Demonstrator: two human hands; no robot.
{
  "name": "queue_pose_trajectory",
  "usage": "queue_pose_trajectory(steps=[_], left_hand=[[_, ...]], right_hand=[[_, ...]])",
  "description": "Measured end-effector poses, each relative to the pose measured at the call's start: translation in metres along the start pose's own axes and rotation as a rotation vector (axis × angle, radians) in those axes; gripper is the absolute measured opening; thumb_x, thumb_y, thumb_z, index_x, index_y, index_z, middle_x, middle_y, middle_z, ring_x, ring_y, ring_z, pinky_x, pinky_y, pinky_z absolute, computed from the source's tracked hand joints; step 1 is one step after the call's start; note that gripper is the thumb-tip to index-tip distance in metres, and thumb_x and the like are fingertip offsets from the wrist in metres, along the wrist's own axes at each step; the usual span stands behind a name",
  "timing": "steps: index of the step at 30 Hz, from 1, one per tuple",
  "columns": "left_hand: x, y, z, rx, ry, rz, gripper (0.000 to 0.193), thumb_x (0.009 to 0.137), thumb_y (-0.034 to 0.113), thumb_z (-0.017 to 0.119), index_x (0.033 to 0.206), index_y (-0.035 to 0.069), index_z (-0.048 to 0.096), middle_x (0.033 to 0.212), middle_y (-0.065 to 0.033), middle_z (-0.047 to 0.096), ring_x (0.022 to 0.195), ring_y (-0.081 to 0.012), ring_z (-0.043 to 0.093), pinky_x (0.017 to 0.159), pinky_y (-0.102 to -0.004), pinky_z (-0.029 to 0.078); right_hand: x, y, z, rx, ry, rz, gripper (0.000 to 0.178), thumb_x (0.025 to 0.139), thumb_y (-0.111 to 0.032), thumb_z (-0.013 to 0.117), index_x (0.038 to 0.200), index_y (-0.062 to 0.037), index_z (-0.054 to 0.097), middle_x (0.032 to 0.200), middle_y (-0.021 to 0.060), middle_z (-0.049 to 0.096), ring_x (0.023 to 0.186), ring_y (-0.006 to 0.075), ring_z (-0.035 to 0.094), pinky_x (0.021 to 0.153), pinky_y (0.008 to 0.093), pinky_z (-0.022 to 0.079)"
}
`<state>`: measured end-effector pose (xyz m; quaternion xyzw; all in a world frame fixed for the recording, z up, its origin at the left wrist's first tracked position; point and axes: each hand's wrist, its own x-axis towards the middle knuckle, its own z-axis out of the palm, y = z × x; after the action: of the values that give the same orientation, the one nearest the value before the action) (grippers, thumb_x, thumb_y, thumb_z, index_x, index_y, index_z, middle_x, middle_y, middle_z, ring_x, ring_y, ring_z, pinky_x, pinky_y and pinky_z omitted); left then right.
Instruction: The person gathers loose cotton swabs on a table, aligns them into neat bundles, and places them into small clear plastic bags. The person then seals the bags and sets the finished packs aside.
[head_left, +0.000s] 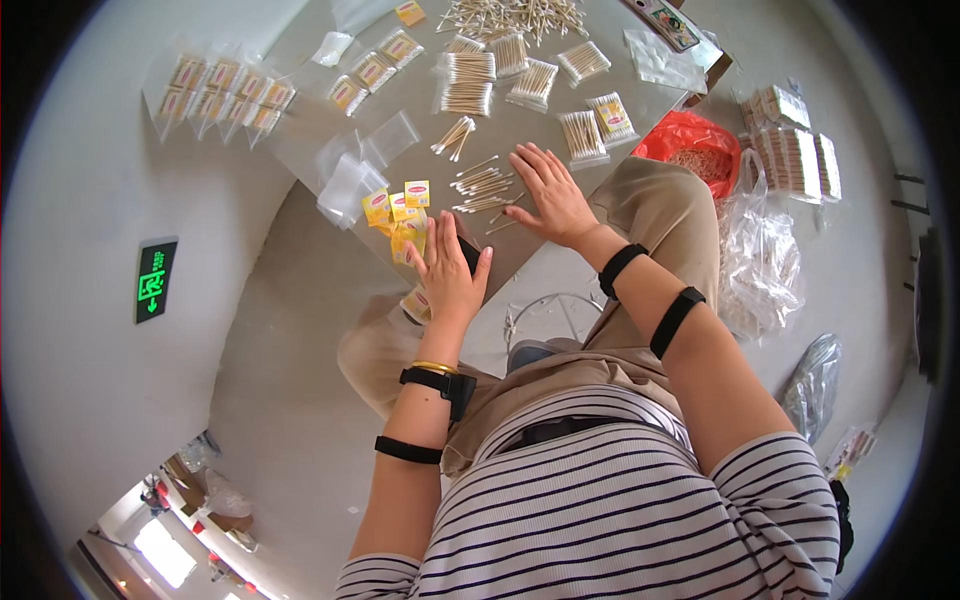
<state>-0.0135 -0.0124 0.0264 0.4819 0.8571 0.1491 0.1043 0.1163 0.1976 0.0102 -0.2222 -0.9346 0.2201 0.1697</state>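
Our hands are both wide and hold nothing that we can see. Our left hand (450, 275) is near the middle of the frame, at the near edge of the worktop (430, 170), with its fingers pointing up the frame and its thumb out to the side. A dark thing (468, 255) shows by that thumb, but we cannot tell what it is. Our right hand (558, 205) is a bit higher and to the right, palm down, just beside the loose cotton swabs (482, 186).

Those swabs lie just above the middle of the frame, mostly side by side, with a few a bit crooked. It seems best to nudge them softly, so the sticks line up and the cotton tips do not get squashed. One stick (500, 229) near the right thumb sits lower than the rest and might roll off, so we should mind it first.

Yellow cards (417, 193) lie in a messy pile to the left, and clear bags (345, 195) lie left of those. A small bundle of swabs (455, 136) is higher up. Farther up are filled packets (468, 68), and a big heap of swabs (515, 15) is at the top of the frame.
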Motion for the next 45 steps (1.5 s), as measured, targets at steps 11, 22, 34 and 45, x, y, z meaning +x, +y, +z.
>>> queue_pose_trajectory(steps=[11,22,34,45], left_hand=[[0.008,0.017,0.010,-0.062,0.044,0.045,0.088,0.101,0.047,0.060,0.163,-0.001,0.020,0.165,-0.0190,0.039,0.158,-0.0346,0.028,0.127,-0.0639,0.000],[-0.010,0.014,0.012,-0.109,0.085,0.005,0.090,0.100,0.048,0.061,0.164,0.001,0.018,0.163,-0.0200,0.040,0.158,-0.0347,0.028,0.127,-0.0636,-0.001],[-0.021,0.019,0.008,-0.077,0.004,-0.012,0.094,0.096,0.039,0.068,0.164,-0.001,0.017,0.164,-0.0179,0.040,0.157,-0.0346,0.030,0.127,-0.0647,0.001],[-0.023,0.016,0.011,-0.091,0.006,0.008,0.093,0.095,0.038,0.069,0.163,-0.001,0.019,0.165,-0.0181,0.039,0.157,-0.0336,0.030,0.127,-0.0654,0.001]], right_hand=[[-0.003,-0.014,-0.004,0.000,-0.051,0.035,0.089,0.078,-0.038,0.087,0.151,-0.0080,0.046,0.148,0.0107,0.051,0.142,0.0303,0.044,0.119,0.0440,0.036],[-0.006,-0.020,-0.017,-0.043,-0.054,0.107,0.070,0.078,-0.030,0.088,0.137,-0.0110,0.056,0.131,0.0081,0.056,0.127,0.0296,0.052,0.106,0.0421,0.044],[-0.005,-0.018,0.004,0.118,-0.032,0.148,0.038,0.078,-0.018,0.086,0.106,-0.0072,0.062,0.108,0.0114,0.061,0.109,0.0340,0.059,0.095,0.0443,0.049],[-0.007,-0.033,0.018,0.190,0.006,0.209,0.025,0.086,-0.017,0.079,0.099,-0.0060,0.060,0.099,0.0104,0.065,0.099,0.0341,0.063,0.086,0.0444,0.052]])
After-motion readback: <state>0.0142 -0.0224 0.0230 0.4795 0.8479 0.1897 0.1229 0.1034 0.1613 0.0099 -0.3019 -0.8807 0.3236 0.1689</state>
